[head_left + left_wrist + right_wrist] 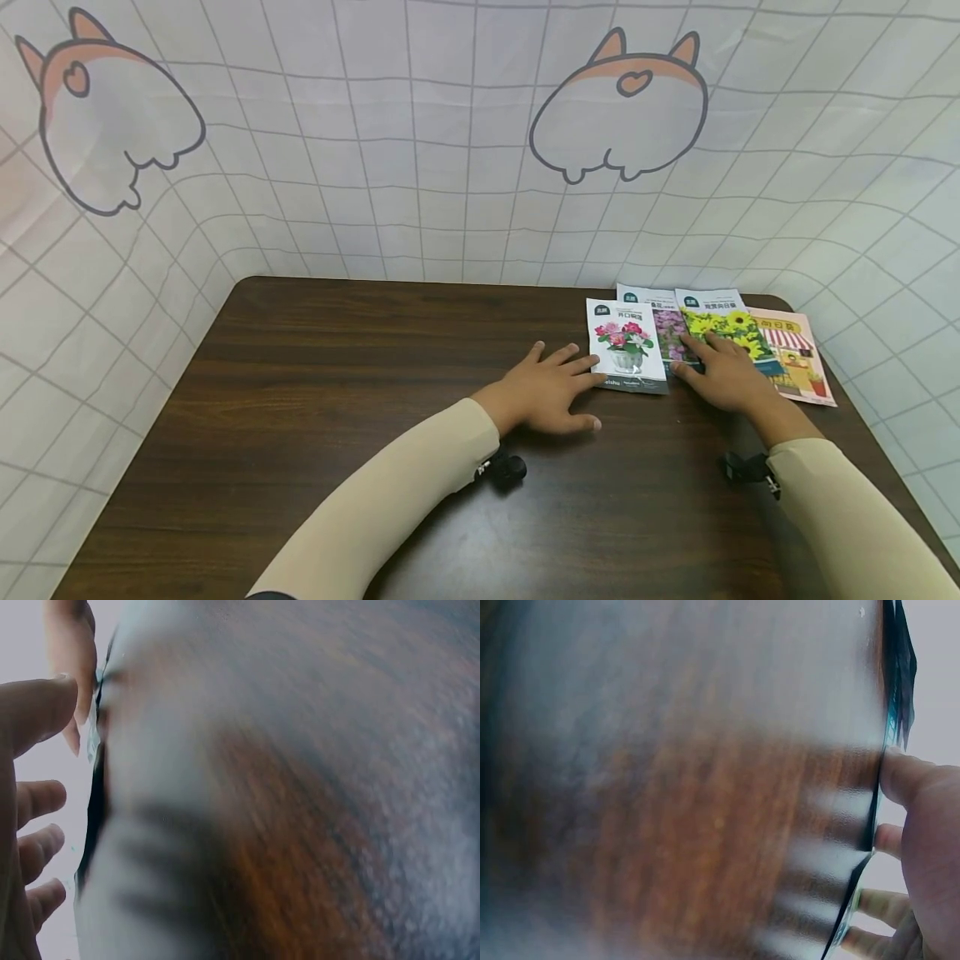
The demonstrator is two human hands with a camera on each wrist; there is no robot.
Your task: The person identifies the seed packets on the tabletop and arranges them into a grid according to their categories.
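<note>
My left hand (546, 393) is spread, with fingertips at the left edge of a white seed packet (627, 343) showing pink flowers in a glass vase. That packet overlaps a second one (667, 325) with purple flowers. My right hand (726, 377) lies with extended fingers on the lower part of a seed packet (716, 321) with yellow sunflowers, its thumb by the purple packet's lower edge. In the right wrist view, the thumb and fingers of my right hand (934, 847) touch the packets' edge. The left wrist view shows my left hand's fingers (43, 851) apart.
A pink packet (810, 367) with a striped-awning drawing lies at the far right, partly under the sunflower packet. The dark wooden table (337, 375) has a white gridded curtain (420, 167) behind and on both sides. Both wrists carry small black cameras.
</note>
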